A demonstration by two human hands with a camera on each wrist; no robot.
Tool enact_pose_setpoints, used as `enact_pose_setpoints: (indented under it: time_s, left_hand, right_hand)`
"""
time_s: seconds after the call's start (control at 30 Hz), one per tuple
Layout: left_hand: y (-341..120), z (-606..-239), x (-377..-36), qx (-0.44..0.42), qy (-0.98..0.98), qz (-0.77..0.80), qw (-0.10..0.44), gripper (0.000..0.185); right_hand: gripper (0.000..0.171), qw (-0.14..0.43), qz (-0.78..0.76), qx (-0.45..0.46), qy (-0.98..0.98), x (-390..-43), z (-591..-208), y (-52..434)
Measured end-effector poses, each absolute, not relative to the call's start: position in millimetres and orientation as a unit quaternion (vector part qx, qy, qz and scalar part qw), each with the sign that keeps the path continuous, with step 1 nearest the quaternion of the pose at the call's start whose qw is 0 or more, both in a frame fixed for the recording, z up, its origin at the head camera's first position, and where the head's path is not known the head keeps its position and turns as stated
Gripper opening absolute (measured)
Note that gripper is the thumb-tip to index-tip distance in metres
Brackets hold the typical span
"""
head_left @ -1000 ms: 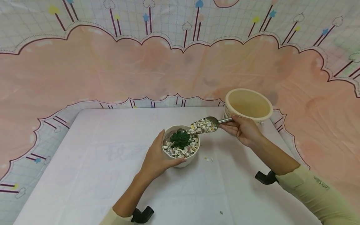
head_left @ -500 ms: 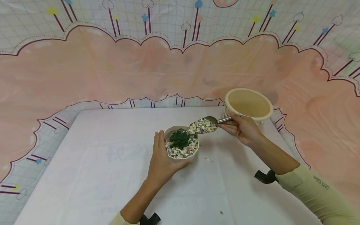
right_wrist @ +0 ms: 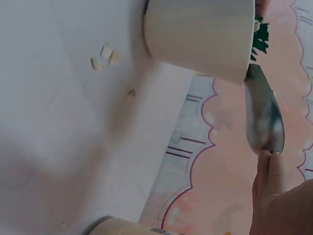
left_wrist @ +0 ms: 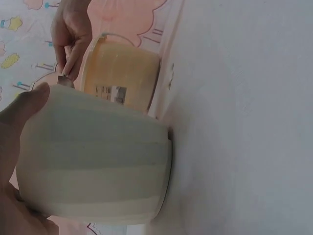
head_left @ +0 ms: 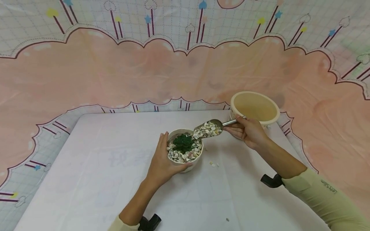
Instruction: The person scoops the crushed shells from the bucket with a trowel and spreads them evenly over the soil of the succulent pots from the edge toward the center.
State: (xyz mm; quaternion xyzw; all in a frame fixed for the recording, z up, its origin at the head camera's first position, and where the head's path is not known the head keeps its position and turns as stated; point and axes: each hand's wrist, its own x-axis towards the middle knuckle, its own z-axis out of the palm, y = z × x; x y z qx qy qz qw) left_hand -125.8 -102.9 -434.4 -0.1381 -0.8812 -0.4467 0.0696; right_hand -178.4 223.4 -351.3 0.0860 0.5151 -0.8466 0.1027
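A green succulent (head_left: pixel 183 143) sits among pale stone chips in a small white flower pot (left_wrist: pixel 98 152) on the table. My left hand (head_left: pixel 162 163) grips the pot from its left and near side, thumb in front and fingers along the far left wall. With my right hand (head_left: pixel 252 133) I hold the handle of a metal scoop (right_wrist: pixel 264 115) between thumb and fingers. The scoop is heaped with stone chips (head_left: pixel 208 130), and its front lip overlaps the pot's right rim. From the right wrist, the lip shows right at the rim beside the green leaves.
A cream bucket (head_left: pixel 257 109) stands at the table's back right, just behind my right hand. A few spilled chips (head_left: pixel 214 164) lie right of the pot, and a small dark bit (head_left: pixel 227 219) lies nearer. Patterned cloth (head_left: pixel 144 70) hangs behind the white table (head_left: pixel 95 154).
My left hand shifts slightly on the pot, first right and then back left, and the pot turns a little. The scoop tilts slightly and stays at the rim.
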Motion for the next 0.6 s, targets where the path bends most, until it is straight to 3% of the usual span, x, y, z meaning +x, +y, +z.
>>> enact_pose_setpoints:
  time_s: [0.3,0.47,0.6]
  left_hand:
    - [-88.7,-428.3,-114.4,-0.109,-0.892,-0.428,0.095,0.143]
    - [-86.9,-434.4,-116.0,-0.113,-0.895,-0.414,0.122,0.139]
    - [-91.6,-436.3,-122.0,-0.129,-0.890,-0.422,0.114,0.138]
  right_hand:
    - [0.023,0.101,-0.847,0.088,0.515,-180.6,-351.6,221.9]
    - [0.023,0.099,-0.842,0.087,0.524,-180.2,-350.3,221.8]
    - [0.024,0.096,-0.835,0.085,0.535,-180.2,-348.2,222.7]
